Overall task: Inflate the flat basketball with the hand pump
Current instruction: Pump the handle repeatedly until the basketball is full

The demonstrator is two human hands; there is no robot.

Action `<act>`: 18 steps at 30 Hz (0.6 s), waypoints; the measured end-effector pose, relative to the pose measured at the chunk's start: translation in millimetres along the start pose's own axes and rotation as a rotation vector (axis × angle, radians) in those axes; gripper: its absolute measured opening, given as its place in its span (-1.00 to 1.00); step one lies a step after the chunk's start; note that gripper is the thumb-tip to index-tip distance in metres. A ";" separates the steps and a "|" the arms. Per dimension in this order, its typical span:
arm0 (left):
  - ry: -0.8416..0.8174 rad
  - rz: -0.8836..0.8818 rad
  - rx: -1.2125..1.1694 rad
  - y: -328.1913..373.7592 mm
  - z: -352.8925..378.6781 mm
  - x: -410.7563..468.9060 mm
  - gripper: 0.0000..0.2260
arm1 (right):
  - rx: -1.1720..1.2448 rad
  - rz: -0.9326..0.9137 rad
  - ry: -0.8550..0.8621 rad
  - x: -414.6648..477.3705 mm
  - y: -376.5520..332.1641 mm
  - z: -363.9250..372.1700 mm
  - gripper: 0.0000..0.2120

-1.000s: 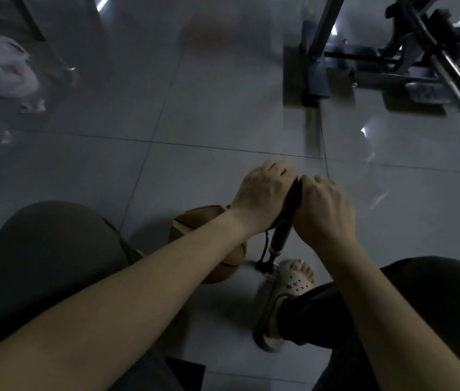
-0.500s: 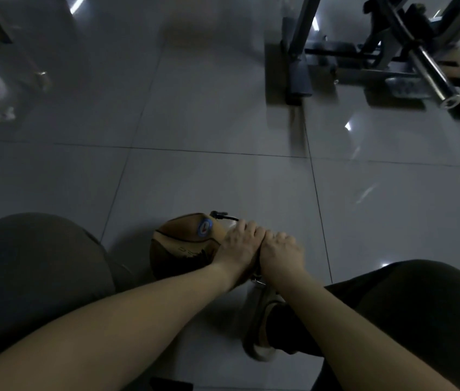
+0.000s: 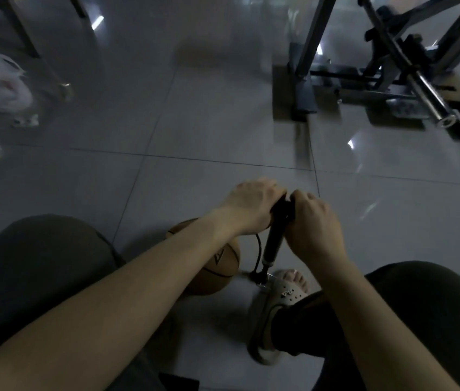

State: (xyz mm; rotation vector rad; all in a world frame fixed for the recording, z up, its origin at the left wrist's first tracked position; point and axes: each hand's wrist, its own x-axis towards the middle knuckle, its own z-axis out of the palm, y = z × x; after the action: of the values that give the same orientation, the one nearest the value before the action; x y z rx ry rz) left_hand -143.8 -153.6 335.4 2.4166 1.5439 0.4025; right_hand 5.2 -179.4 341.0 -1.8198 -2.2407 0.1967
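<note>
A brown basketball (image 3: pixel 220 266) lies on the grey tiled floor between my knees, partly hidden by my left forearm. The black hand pump (image 3: pixel 272 244) stands upright just right of it, its foot pinned under my sandalled right foot (image 3: pixel 285 292). A thin black hose (image 3: pixel 257 255) loops from the pump's base toward the ball. My left hand (image 3: pixel 251 207) grips the left side of the pump handle and my right hand (image 3: pixel 313 224) grips the right side. The handle is raised.
A metal exercise frame (image 3: pixel 378 80) with a chrome bar stands at the far right. A white plastic bag (image 3: pixel 0 88) and small scraps lie at the far left beside a metal leg (image 3: pixel 39 49). My knees flank the pump.
Half a second ago both hands were pressed low near the pump's base; now they have risen with the handle, and the pump barrel shows again.
</note>
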 end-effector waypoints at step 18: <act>-0.226 -0.028 0.179 -1.5 124.0 -22.6 -0.83 | -0.266 0.155 -0.612 -25.4 21.2 103.6 -0.70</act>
State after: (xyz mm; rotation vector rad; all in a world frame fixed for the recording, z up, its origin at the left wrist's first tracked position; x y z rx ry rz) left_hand -109.7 -180.7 217.1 2.4664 1.5695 -0.0167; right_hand 1.6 -194.4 233.4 -2.3241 -2.6138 0.5800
